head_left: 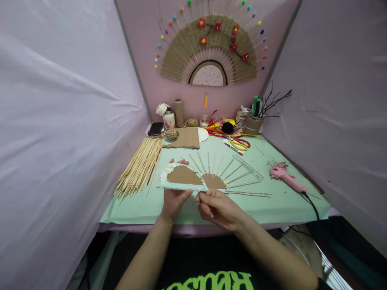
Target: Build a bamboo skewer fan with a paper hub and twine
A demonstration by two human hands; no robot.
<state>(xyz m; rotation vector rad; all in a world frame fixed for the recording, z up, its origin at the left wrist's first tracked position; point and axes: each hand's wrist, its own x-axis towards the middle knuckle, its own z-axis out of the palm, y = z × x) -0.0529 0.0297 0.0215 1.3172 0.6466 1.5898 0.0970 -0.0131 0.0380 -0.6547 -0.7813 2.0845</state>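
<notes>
My left hand [177, 197] grips a half-round cardboard piece [184, 175] from below and behind. Pale patterned paper or cloth is folded over its edge as a border, and the bare brown middle faces me. At the piece's right corner my right hand [216, 203] pinches, thumb and fingers together; what lies between the fingertips is too small to make out. Just behind it on the table lies a second half-round cardboard [213, 181] with thin sticks [232, 171] fanning outward. The held piece partly covers its left side.
A bundle of wooden skewers [137, 169] lies at left. Right are a clear ruler [248, 167] and a pink glue gun [287, 177] with a cord. Behind are cardboard [185, 138], yellow-handled scissors [238, 145], twine and a twig pot [253, 124]. A decorated fan [181, 50] hangs on the wall.
</notes>
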